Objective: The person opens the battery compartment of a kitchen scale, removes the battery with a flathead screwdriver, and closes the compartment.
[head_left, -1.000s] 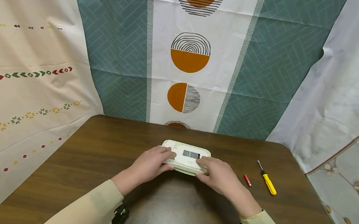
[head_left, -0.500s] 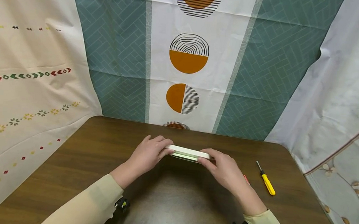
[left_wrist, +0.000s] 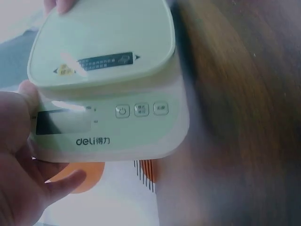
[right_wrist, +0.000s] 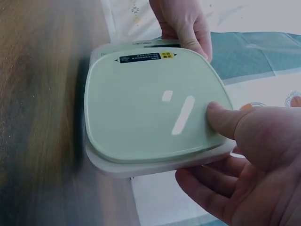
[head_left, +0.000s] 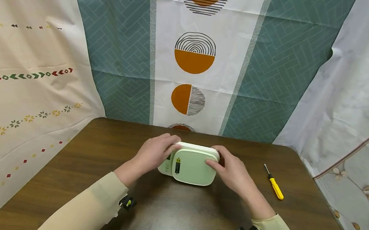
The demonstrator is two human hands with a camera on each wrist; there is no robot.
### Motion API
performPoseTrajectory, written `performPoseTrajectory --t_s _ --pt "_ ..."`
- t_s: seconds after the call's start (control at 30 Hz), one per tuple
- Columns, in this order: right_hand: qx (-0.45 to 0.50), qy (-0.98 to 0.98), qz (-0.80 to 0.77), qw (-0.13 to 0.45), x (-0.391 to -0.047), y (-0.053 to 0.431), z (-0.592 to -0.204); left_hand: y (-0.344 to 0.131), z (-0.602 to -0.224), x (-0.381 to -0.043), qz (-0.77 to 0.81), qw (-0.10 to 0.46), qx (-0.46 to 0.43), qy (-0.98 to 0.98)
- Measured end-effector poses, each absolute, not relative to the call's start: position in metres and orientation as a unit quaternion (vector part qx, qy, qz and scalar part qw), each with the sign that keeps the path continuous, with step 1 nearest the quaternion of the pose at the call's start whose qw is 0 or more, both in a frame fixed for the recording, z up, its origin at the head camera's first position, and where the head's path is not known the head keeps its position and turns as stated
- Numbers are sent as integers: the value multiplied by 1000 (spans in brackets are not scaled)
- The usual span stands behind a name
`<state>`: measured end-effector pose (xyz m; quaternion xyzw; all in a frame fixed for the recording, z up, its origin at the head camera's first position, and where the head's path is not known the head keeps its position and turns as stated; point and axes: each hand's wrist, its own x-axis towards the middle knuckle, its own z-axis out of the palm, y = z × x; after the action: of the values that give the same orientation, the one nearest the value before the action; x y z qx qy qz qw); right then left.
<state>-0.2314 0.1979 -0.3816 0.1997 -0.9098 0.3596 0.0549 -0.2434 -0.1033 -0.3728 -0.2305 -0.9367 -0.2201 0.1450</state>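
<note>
A pale green kitchen scale (head_left: 195, 167) stands tilted up on the table, its weighing plate turned toward me. In the left wrist view its panel (left_wrist: 113, 125) shows a blank dark display, several buttons and the word "deli". My left hand (head_left: 153, 153) grips the display end, thumb on the front edge and fingers behind. At the opposite end my right hand (head_left: 235, 175) holds the scale; in the right wrist view the thumb (right_wrist: 223, 120) presses on the plate while the other fingers curl beneath the white base (right_wrist: 127, 170).
A yellow-handled screwdriver (head_left: 275, 188) lies on the brown wooden table (head_left: 176, 215), right of my right hand. Patterned cloths (head_left: 123, 59) hang behind the table and along both sides.
The scale lay underside up with its label showing; my hands have tipped it over so the plate now faces me. A small red cylinder at the right has become hidden behind my right arm.
</note>
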Motion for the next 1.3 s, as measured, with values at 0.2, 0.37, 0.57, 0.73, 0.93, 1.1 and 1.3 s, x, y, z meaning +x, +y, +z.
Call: performPoseTrajectory --t_s 0.2,0.37,0.57,0.73,0.93,1.1,1.3 --pt "193 -898 391 60 -232 195 -380 -105 -371 -242 -270 111 -216 -932" --pt "171 -889 421 57 -232 192 -382 -108 -372 -241 -328 90 -189 -921" --pt "143 -872 467 27 -236 188 -389 -113 -374 -242 -389 63 -143 -908" --pt "139 -864 484 8 -239 185 -398 -119 -378 -244 -427 46 -101 -897" --pt "133 -859 495 6 -240 181 -406 -125 -384 -248 -453 52 -68 -887" --pt "116 -840 530 -15 -236 177 -413 -127 -390 -252 -499 48 -44 -864" --pt "84 -803 588 -50 -226 168 -416 -127 -399 -255 -555 42 -15 -831"
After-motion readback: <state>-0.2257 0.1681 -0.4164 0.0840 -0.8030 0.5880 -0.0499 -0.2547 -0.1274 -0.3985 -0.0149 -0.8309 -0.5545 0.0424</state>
